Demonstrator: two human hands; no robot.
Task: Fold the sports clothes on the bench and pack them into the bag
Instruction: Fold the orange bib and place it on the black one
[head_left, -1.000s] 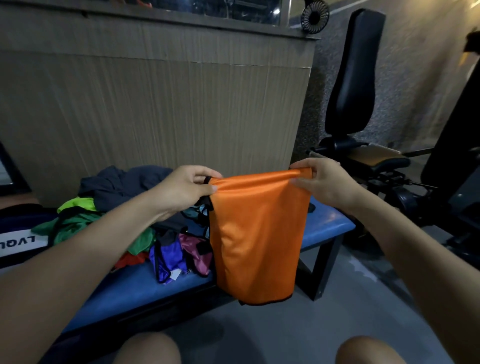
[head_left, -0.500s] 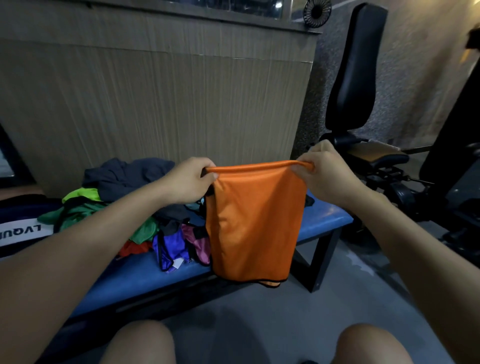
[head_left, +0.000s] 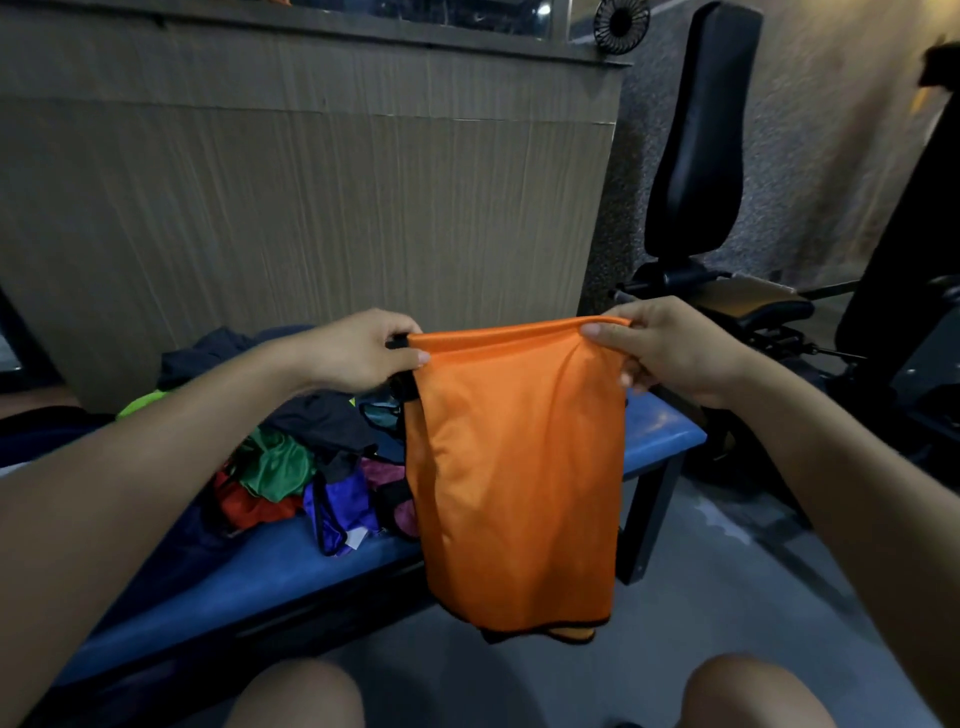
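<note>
Hands, left hand (head_left: 363, 353) at 9 o'clock and right hand (head_left: 670, 348) at 3, pinch orange bag (head_left: 514, 467) rim taut, likely to open it for clothes (head_left: 291, 457) heaped on bench (head_left: 660, 436).

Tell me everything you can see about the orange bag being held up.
The orange bag is smooth, slightly shiny fabric with black trim along its bottom edge and a black strap at its upper left. It hangs upright and limp in front of the blue bench. Its top edge looks folded over, pinched by the left hand and right hand at either corner.
</note>
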